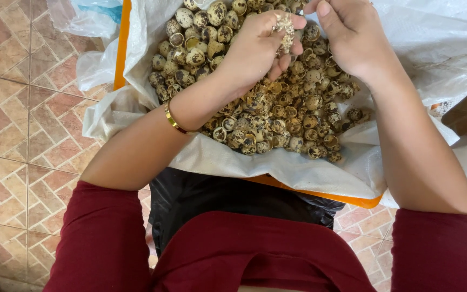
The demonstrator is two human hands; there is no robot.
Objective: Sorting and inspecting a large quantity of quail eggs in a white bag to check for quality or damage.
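Observation:
A heap of speckled quail eggshells [277,103] lies on a white woven sack [255,162] spread over an orange tray rim [320,193]. My left hand [255,48] hovers over the heap, its fingers closed on a crumbled bit of shell [286,27]. A thin gold bangle [174,119] circles that wrist. My right hand [349,38] is beside it at the top, fingers curled down toward the same shell piece; I cannot tell whether it grips anything. Both sleeves are dark red.
A black plastic bag [233,197] hangs under the tray's near edge, above my lap. Brick-patterned tiled floor [22,135] lies to the left. Clear plastic with a blue patch [90,19] sits top left. More white sacking [449,48] spreads right.

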